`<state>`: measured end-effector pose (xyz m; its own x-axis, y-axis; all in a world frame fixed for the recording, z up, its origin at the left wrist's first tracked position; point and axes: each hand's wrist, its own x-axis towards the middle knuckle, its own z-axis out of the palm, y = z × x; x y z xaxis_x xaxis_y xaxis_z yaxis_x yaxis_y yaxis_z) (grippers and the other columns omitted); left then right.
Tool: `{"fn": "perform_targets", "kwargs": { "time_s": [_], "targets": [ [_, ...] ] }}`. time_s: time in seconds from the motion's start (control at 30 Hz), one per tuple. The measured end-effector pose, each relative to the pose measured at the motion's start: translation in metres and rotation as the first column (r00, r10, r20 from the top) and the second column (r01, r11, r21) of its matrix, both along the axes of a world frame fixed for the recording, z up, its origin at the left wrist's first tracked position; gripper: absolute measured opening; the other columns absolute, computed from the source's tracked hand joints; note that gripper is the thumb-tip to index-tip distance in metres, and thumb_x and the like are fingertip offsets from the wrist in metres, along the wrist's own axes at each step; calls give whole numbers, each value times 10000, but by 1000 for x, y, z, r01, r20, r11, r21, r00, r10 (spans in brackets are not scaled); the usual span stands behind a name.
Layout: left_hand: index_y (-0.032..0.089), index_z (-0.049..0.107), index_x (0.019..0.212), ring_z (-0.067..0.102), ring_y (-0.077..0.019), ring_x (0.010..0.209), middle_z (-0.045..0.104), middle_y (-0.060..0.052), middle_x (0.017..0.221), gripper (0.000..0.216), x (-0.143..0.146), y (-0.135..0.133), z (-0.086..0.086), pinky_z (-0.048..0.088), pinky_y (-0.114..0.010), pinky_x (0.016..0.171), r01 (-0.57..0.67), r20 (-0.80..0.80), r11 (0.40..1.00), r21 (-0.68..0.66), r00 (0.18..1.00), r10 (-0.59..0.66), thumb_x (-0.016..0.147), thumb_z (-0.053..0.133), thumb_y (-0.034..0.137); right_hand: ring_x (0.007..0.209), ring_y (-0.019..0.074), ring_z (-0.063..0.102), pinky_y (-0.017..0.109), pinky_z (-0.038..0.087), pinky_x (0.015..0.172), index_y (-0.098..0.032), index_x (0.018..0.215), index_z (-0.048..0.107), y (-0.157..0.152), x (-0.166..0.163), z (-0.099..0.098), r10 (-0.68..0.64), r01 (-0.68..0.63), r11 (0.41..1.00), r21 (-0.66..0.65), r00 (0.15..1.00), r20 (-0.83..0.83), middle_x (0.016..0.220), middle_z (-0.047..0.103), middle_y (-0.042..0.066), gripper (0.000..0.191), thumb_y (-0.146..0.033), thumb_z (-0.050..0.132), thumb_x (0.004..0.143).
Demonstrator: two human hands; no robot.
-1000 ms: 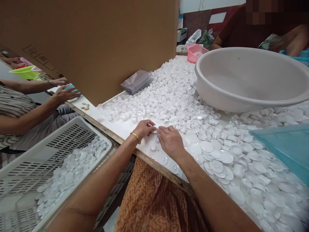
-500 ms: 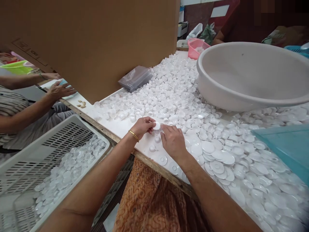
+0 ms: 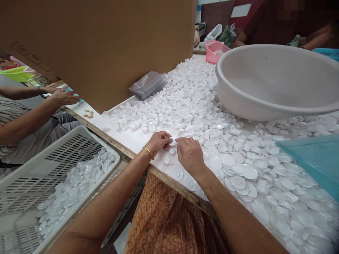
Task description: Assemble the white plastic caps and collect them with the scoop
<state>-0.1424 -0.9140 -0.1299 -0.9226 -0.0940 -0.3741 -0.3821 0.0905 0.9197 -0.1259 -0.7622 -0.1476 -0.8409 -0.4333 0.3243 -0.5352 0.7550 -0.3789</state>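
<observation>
Near the table's front edge, my left hand (image 3: 159,141) pinches a small white plastic piece (image 3: 173,142) between thumb and fingers. The piece is partly covered, and I cannot make out whether it is a toy cup or a saucer. My right hand (image 3: 190,154) is closed, its thumb and fingertips meeting at the right side of the same piece. Below the hands, small white cups (image 3: 167,161) stand on the table. Flat white saucers (image 3: 177,174) lie nearer the edge, and more white plates (image 3: 238,182) overlap to the right of my right hand.
Many loose white pieces (image 3: 185,95) cover the table, around a large white basin (image 3: 265,104). A cardboard sheet (image 3: 106,46) rises behind at left; a teal tray (image 3: 315,162) sits right. A slotted basket (image 3: 79,135) stands below left. Co-workers sit left and across.
My left hand has shifted slightly down and right, and the white piece looks tilted differently. My right hand is nearly still. The left co-worker's hands moved, and another person's hand appears behind the cardboard.
</observation>
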Motion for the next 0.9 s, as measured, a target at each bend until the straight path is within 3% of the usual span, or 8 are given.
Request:
{"fn": "perform_targets", "kwargs": {
  "time_s": [0.4, 0.53, 0.7, 0.9],
  "targets": [
    [115, 516, 720, 477, -73, 386, 502, 41, 419, 139, -5, 2, 3, 386, -166, 381, 110, 69, 992, -62, 992, -106, 704, 653, 137, 970, 186, 477, 337, 308, 809, -185, 1067, 605, 1, -1, -2, 20, -19, 1000, 20, 999, -34, 1110, 614, 43, 283, -218, 381, 897],
    [123, 523, 734, 468, -72, 396, 486, 50, 441, 108, -3, 2, 3, 371, -163, 374, 123, 73, 982, -147, 991, -113, 718, 629, 138, 965, 187, 488, 345, 313, 798, -209, 1074, 609, 1, -1, -3, 42, -40, 999, 20, 998, -55, 1123, 617, 25, 288, -227, 377, 904],
    [152, 546, 838, 352, -28, 323, 439, 83, 509, 133, -5, -4, -1, 294, -150, 317, 181, 28, 936, -302, 983, -181, 722, 610, 165, 1063, 224, 453, 382, 303, 837, -174, 1068, 611, 1, 6, 1, 88, -72, 989, 132, 989, -122, 1174, 591, 53, 290, -175, 377, 897],
    [162, 520, 830, 354, -40, 331, 416, 78, 518, 104, -5, -5, 0, 310, -153, 297, 224, 65, 926, -305, 975, -214, 747, 573, 194, 1184, 263, 398, 422, 287, 926, -87, 1100, 597, -5, 13, 5, 155, -115, 956, 270, 979, -134, 1216, 554, 123, 317, -93, 398, 853]
  ]
}}
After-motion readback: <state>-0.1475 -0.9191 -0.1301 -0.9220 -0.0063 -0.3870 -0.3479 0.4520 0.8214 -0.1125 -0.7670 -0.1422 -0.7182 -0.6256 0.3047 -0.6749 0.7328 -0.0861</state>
